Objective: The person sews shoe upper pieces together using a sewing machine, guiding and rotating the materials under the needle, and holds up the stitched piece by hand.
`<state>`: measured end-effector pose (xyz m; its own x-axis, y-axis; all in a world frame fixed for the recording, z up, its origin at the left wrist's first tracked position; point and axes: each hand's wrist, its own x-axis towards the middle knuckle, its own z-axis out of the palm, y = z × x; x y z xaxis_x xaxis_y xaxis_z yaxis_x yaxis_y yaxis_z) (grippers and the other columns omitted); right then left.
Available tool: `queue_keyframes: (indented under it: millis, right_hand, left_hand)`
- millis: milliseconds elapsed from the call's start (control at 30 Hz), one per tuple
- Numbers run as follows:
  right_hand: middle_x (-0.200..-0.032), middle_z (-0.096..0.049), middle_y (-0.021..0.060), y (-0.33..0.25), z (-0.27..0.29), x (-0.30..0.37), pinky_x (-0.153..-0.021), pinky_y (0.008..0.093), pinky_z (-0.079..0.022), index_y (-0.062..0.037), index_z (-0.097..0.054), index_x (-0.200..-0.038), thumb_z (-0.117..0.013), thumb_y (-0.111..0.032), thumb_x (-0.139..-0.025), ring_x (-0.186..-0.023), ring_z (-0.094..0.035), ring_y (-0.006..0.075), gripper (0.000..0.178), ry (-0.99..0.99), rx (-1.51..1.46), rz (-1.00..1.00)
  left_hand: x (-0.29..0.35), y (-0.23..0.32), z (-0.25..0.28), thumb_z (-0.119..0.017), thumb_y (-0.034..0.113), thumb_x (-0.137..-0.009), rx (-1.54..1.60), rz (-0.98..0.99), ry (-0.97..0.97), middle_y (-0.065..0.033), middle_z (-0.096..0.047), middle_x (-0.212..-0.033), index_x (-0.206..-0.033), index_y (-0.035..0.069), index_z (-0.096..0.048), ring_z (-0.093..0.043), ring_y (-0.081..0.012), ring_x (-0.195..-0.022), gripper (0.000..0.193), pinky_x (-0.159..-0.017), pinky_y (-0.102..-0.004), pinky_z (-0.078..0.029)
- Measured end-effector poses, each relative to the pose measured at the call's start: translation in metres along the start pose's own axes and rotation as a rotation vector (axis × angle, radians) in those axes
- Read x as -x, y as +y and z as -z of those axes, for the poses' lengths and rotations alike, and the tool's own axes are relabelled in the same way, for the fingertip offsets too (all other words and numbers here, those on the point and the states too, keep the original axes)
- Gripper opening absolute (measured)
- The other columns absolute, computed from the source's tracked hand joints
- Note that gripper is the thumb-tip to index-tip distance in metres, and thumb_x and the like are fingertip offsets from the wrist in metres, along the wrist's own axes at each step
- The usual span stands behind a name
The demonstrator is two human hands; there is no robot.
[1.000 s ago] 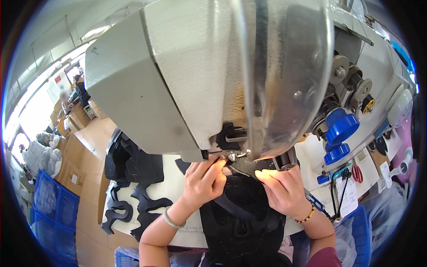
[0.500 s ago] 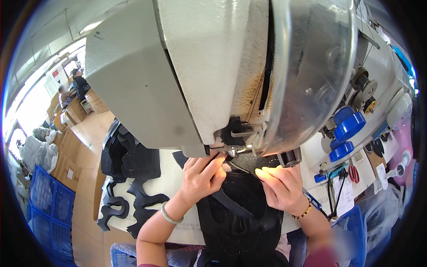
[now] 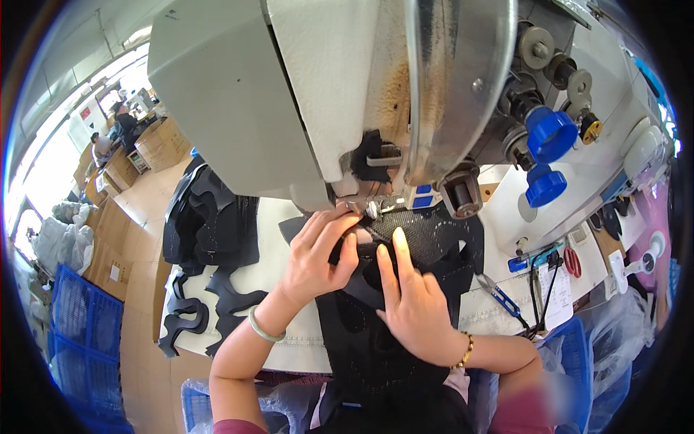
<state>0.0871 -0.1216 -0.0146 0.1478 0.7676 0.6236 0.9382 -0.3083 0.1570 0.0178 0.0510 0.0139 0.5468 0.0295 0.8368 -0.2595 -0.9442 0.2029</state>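
A large pale sewing machine (image 3: 340, 94) fills the upper middle, its presser foot (image 3: 383, 205) low over the work. Under it lies a black mesh fabric piece (image 3: 430, 235) with light stitch marks; more black fabric (image 3: 354, 347) hangs down toward me. Just left of the presser foot, my left hand (image 3: 314, 253) rests its stretched fingers on the fabric, thumb apart. My right hand (image 3: 419, 311) is below the foot, index and middle fingers stretched onto the mesh and the others bent. Neither hand visibly grips anything.
Stacked black pieces (image 3: 217, 224) and curved black strips (image 3: 189, 322) lie on the left of the table. On the right are blue-handled thread snips (image 3: 506, 300), red-handled scissors (image 3: 572, 262) and a paper slip (image 3: 558, 304). Blue crates (image 3: 84, 311) stand on the floor at left.
My right hand has moved left and nearer the left hand, its pinched fingers now stretched out. More mesh shows to the right of the presser foot. The view has shifted.
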Motion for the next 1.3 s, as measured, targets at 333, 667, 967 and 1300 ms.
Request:
queue_keyframes:
  millis: [333,667,967,1300]
  right_hand:
    - [-0.106,-0.061,0.0087,0.06,0.01,-0.028,-0.062,0.0278,-0.041,-0.0048,-0.061,-0.1,-0.067,-0.018,-0.059,-0.068,-0.055,0.0161,0.044,0.351,-0.29,0.173]
    - [-0.098,-0.064,0.0065,0.078,-0.013,-0.028,-0.072,0.0367,-0.049,-0.0139,-0.064,-0.107,-0.062,-0.004,-0.051,-0.088,-0.061,0.0269,0.057,0.334,-0.436,0.113]
    - [-0.101,-0.065,0.0074,0.077,-0.013,-0.025,-0.075,0.0365,-0.049,-0.015,-0.065,-0.107,-0.059,-0.006,-0.048,-0.09,-0.062,0.027,0.06,0.313,-0.381,0.084]
    - [-0.105,-0.064,0.0063,0.088,-0.021,-0.019,-0.093,0.0427,-0.039,-0.0145,-0.067,-0.103,-0.05,0.007,-0.052,-0.106,-0.055,0.0298,0.058,0.225,-0.666,-0.024]
  left_hand:
    - [0.001,0.019,0.013,-0.078,0.015,-0.054,-0.166,-0.158,-0.21,-0.0146,-0.053,-0.114,-0.108,0.005,-0.057,-0.052,-0.0327,-0.113,0.059,-0.101,-0.0501,-0.036]
    - [-0.004,0.025,0.004,-0.077,0.012,-0.052,-0.22,-0.058,-0.182,-0.0144,-0.055,-0.109,-0.106,0.003,-0.058,-0.054,-0.0322,-0.107,0.059,-0.092,-0.0458,-0.043]
    - [-0.005,0.023,0.004,-0.077,0.015,-0.052,-0.209,-0.1,-0.14,-0.0135,-0.055,-0.107,-0.107,0.004,-0.061,-0.056,-0.0316,-0.102,0.058,-0.081,-0.0428,-0.046]
    - [-0.005,0.036,0.0,-0.063,0.002,-0.066,-0.392,-0.257,-0.078,-0.0065,-0.062,-0.094,-0.098,0.0,-0.067,-0.06,-0.0189,-0.087,0.032,-0.083,-0.03,-0.053]
